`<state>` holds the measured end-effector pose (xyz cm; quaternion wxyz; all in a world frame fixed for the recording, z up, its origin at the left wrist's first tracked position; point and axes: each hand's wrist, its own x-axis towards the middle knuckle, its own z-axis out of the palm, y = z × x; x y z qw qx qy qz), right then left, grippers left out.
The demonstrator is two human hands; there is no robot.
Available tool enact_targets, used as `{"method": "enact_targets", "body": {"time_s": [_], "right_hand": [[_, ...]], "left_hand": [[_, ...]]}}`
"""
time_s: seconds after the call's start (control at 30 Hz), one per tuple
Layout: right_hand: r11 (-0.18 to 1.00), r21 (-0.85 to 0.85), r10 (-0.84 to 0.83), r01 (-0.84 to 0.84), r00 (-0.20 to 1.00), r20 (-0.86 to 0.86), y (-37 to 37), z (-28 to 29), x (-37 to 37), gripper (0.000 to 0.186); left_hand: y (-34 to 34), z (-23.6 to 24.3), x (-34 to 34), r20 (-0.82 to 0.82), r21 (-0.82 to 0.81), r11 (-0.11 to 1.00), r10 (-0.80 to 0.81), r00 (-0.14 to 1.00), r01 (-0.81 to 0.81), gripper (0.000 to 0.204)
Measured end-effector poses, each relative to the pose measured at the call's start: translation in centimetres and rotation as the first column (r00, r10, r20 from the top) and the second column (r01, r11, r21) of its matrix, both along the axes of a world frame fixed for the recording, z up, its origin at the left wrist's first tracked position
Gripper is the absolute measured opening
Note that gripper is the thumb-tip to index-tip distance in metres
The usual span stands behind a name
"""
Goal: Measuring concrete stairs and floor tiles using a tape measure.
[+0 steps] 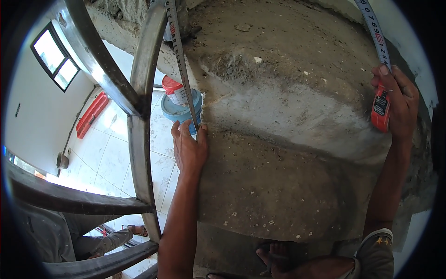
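Note:
My right hand (402,102) grips the red case of a tape measure (380,116) at the right side of a rough concrete step (288,114). From the case, a pale blade (374,35) with printed markings runs up and out of the top of the view. Over at the step's left edge, my left hand (189,151) has its fingers closed around the lower end of another stretch of blade (180,58), which also rises to the top edge. Where the two stretches join is out of view.
A bare metal railing (141,158) stands left of the steps. Below it, on a tiled floor (109,144), are a blue bucket (175,111) with a red-and-white tub (173,90) on top and a long red case (92,115). Another person (69,230) is at lower left. My sandalled foot (274,258) rests below.

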<state>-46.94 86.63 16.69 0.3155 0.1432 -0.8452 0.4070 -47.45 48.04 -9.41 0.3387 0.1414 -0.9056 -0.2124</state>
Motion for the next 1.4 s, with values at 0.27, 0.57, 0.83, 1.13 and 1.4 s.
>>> {"method": "enact_targets", "body": {"time_s": [0.27, 0.57, 0.83, 1.13, 1.4], "right_hand": [[1.000, 0.003, 0.007, -0.007, 1.000, -0.005, 0.3, -0.1, -0.1, 0.034], [1.000, -0.008, -0.002, 0.002, 1.000, -0.001, 0.2, -0.1, -0.1, 0.035], [1.000, 0.014, 0.005, -0.005, 1.000, 0.000, 0.3, -0.1, 0.0, 0.035], [1.000, -0.009, 0.020, -0.020, 1.000, 0.007, 0.3, -0.1, -0.1, 0.034], [1.000, 0.021, 0.006, -0.006, 1.000, 0.008, 0.3, -0.1, 0.0, 0.034]], "left_hand": [[0.4, 2.7, 0.4, 0.314, 0.381, 0.925, -0.142, 0.939, 0.013, 0.050], [0.3, 2.5, 0.5, 0.257, 0.403, 0.915, -0.153, 0.954, 0.038, 0.037], [0.5, 3.0, 0.7, 0.249, 0.391, 0.919, -0.149, 0.957, 0.041, 0.031], [0.4, 2.7, 0.7, 0.191, 0.388, 0.920, -0.131, 0.973, 0.047, 0.030], [0.6, 2.8, 0.6, 0.212, 0.345, 0.938, -0.123, 0.970, 0.043, 0.028]]}}
